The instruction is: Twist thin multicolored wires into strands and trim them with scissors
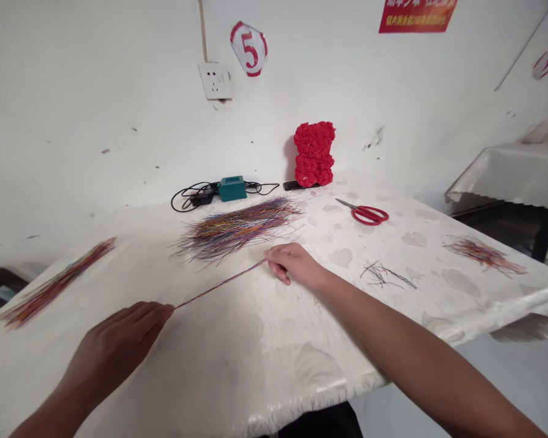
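Across the white table [256, 365], the left hand [114, 347] and right hand [292, 264] pinch opposite ends of a thin wire bundle [220, 284], near a colored wire heap [237, 230].

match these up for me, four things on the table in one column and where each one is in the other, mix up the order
Things
1. red-handled scissors
2. thin bundle of coloured wires
3. red rose bear
4. teal box

Places
A. among a black cable
B. held between the left hand and the right hand
C. upright against the white wall
D. flat on the table, right of the large wire pile

Pairs
1-D, 2-B, 3-C, 4-A
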The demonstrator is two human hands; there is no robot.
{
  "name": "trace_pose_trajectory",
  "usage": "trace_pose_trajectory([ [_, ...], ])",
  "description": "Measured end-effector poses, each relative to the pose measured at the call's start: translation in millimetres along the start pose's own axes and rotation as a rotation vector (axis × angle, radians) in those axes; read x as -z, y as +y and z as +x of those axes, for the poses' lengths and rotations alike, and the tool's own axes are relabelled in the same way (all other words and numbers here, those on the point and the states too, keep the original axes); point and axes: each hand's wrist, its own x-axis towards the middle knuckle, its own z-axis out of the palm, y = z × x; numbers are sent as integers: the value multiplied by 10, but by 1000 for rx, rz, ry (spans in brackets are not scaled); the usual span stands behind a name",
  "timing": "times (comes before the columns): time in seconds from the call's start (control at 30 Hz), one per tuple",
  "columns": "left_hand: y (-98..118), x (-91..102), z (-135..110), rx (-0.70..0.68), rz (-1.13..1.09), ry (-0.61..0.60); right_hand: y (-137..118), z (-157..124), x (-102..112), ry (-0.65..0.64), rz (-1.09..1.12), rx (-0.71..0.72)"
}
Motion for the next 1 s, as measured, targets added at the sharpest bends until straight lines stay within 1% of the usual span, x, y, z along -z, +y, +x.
trace_pose_trajectory([
  [0.1, -3, -71, 4, -2, 106, -47, -5, -11, -16, -2, -18, 6],
  [0.2, 40, -123, 53, 4, 161, -78, -15, -22, -26, 15, -47, 26],
  [0.33, 142, -146, 172, -27, 162, -109, -42, -34, -30, 49, -74, 54],
  [0.4, 207, -156, 249, -20, 153, -142, -46, -36, -30, 67, -92, 73],
  [0.47, 294, -164, 348, 4, 156, -150, -38, -35, -32, 86, -108, 93],
  [0.57, 492, -164, 555, 21, 161, -99, -9, -35, -45, 104, -116, 109],
  [0.63, 667, -156, 728, -1, 132, -58, 9, -38, -63, 94, -120, 106],
  [0.8, 1097, -137, 1137, -74, -56, 116, 30, -54, -124, 62, -123, 74],
  [0.9, 1236, -128, 1264, -73, -181, 173, 28, -58, -141, 75, -118, 81],
  [1.0, 1272, -119, 1295, -28, -285, 169, 25, -50, -135, 86, -103, 90],
])
